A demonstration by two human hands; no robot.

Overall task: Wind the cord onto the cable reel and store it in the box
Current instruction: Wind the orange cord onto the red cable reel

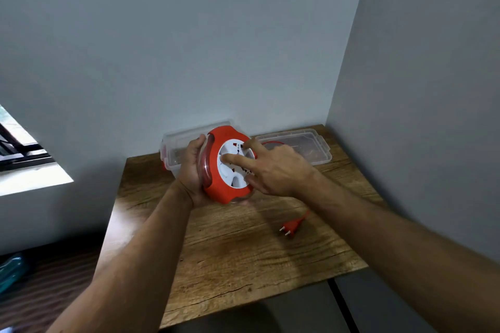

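An orange cable reel (219, 192) with a white socket face is held tilted above the wooden table (243, 251). My left hand (190, 167) grips its left rim from behind. My right hand (273, 167) lies on the white face, fingers spread and partly curled into its recesses. The orange cord (276, 142) loops behind my right hand over the lid. Its orange plug (292, 227) lies on the table to the right, below my right forearm. A clear plastic box (173, 154) stands behind the reel against the wall.
The box's clear lid (311, 149) lies at the back right of the table. Walls close the back and right sides. A window (21, 149) is at the left, and a darker surface (54, 278) sits lower left.
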